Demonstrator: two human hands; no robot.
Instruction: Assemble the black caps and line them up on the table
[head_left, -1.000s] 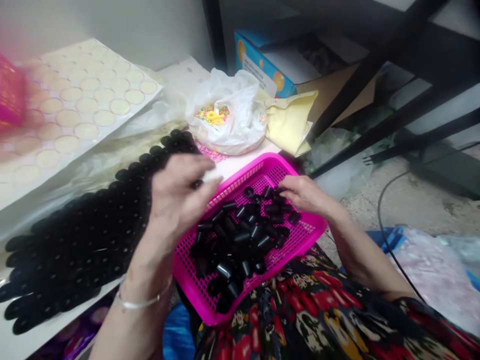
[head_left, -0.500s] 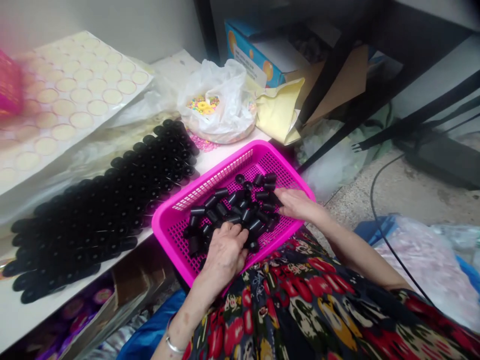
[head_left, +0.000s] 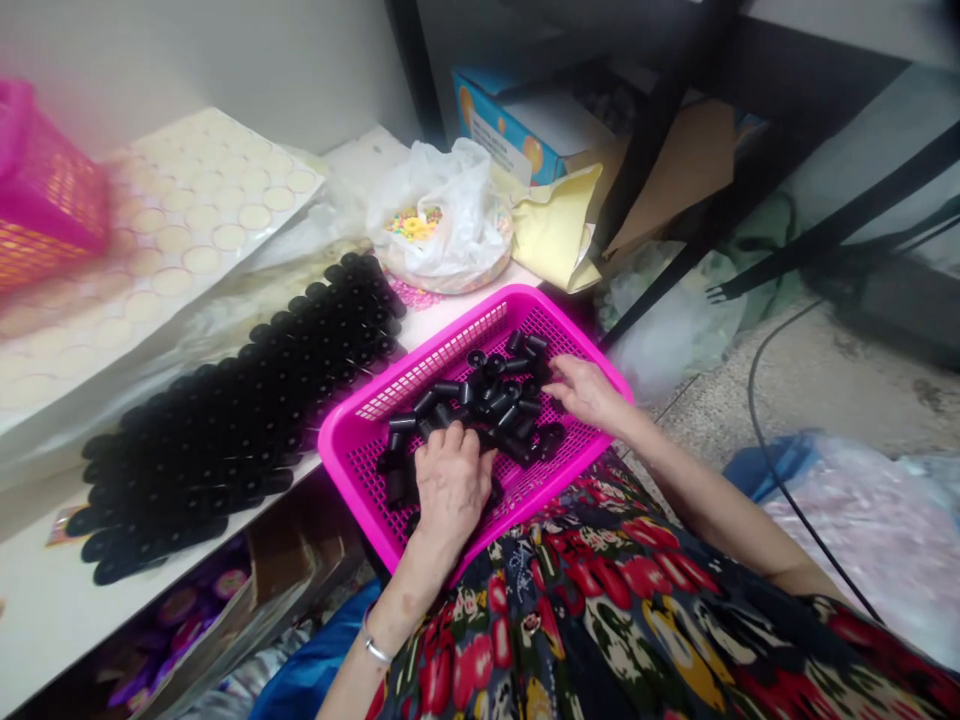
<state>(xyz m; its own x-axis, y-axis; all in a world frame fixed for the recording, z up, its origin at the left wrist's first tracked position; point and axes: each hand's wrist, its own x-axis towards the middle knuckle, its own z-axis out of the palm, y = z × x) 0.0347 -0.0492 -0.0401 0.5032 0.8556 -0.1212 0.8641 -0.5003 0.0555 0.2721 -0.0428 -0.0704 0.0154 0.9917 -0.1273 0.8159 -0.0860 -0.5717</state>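
A bright pink plastic basket [head_left: 551,500] with mesh walls rests against my lap, tilted, holding many short black plastic cylinders [head_left: 517,365], some showing a hollow end. My left hand [head_left: 454,480], with a silver bangle at the wrist, reaches over the front rim. Its fingers curl down among the cylinders, and the tips are hidden. At the right end of the basket, my right hand [head_left: 589,393] has its fingers a little apart beside the cylinders, with nothing plainly held.
Rows of black round-topped pieces [head_left: 240,400] stand on the white table [head_left: 37,610] to the left. Beyond are a sticker sheet [head_left: 187,220], another pink basket [head_left: 49,200] and a bag of colourful beads [head_left: 450,220]. Black metal bars [head_left: 675,255] slant across the right.
My left hand has shifted slightly among the cylinders, and some of them lie differently. My right hand has drawn up a little, its fingers more apart. The view has turned slightly left.
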